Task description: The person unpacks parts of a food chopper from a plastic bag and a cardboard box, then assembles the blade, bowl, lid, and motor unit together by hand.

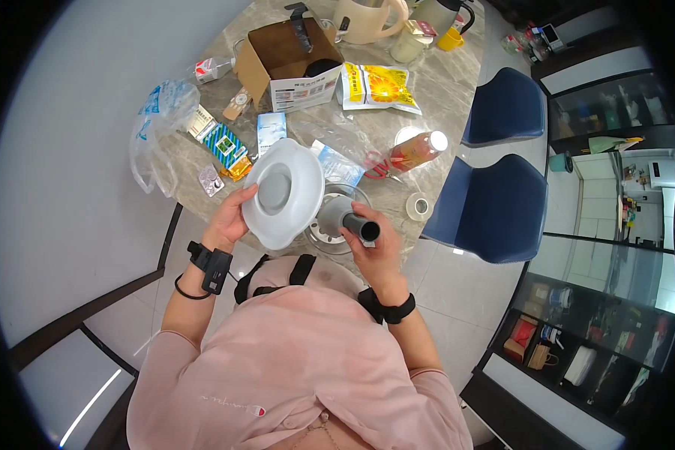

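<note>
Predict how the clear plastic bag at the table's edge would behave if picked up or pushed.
The plastic bag would probably be floppy, since it lies crumpled in soft folds. It is likely light for its size, looking thin and see-through. Part hangs past the edge of the table, so an outward push might send it off.

Pink short-sleeved shirt (292,360), black wrist straps (400,311)
</note>
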{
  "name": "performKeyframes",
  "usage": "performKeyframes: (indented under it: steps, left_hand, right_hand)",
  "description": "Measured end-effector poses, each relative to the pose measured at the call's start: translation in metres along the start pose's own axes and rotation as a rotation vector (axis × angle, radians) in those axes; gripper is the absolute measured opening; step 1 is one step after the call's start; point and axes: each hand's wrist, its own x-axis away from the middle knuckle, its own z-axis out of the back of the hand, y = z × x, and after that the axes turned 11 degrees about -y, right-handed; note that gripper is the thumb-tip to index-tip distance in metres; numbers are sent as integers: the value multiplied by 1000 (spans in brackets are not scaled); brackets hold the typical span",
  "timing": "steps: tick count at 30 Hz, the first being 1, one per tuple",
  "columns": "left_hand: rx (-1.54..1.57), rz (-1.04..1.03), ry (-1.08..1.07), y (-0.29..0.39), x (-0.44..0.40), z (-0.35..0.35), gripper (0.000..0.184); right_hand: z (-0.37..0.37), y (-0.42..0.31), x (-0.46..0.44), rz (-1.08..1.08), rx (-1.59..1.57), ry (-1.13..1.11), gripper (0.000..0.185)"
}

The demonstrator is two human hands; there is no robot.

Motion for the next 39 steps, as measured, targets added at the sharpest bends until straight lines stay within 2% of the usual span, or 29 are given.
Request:
performKeyframes:
  steps: [4,7,10,14,16,18,20,22,26,30,36,38,39]
  left_hand:
    - [-29,-29,-16,0,2,-4,48]
    - [0,-39,-3,-1,-1,6,45]
    - [-36,-46,5,1,0,-2,44]
    - [-132,-88,2,0,2,-18,43]
    - [-149,-81,7,-1,4,-22,42]
    - [-127,-92,-9,0,7,-25,42]
    - [-103,-98,-32,1,7,-28,42]
    - [-71,-113,-53,4,8,-28,41]
    - [-22,-108,-23,6,12,-20,40]
    - [28,-124,19,5,11,-7,38]
    - [80,-133,38,4,10,-6,39]
    - [77,-142,37,5,11,-9,40]
    - [84,-132,29,6,12,-10,42]
  right_hand:
    - [-7,16,2,-88,-59,9,39]
    - [2,23,-2,-251,-212,-18,39]
    - [6,13,-4,-141,-115,10,39]
    - [-1,4,-5,22,-39,-93,41]
    - [-8,8,-6,58,-15,-48,40]
    - [-4,15,-6,-143,-12,-20,38]
    - [1,28,-4,-194,-27,-12,33]
    - [4,38,-3,-406,-391,56,30]
    - [9,54,5,-385,-493,220,24]
    - [15,46,5,-394,-618,297,26]
    - [12,11,19,-236,-415,174,28]
    - [8,3,25,-97,-233,-52,32]
    - [5,1,24,-96,-230,-52,32]
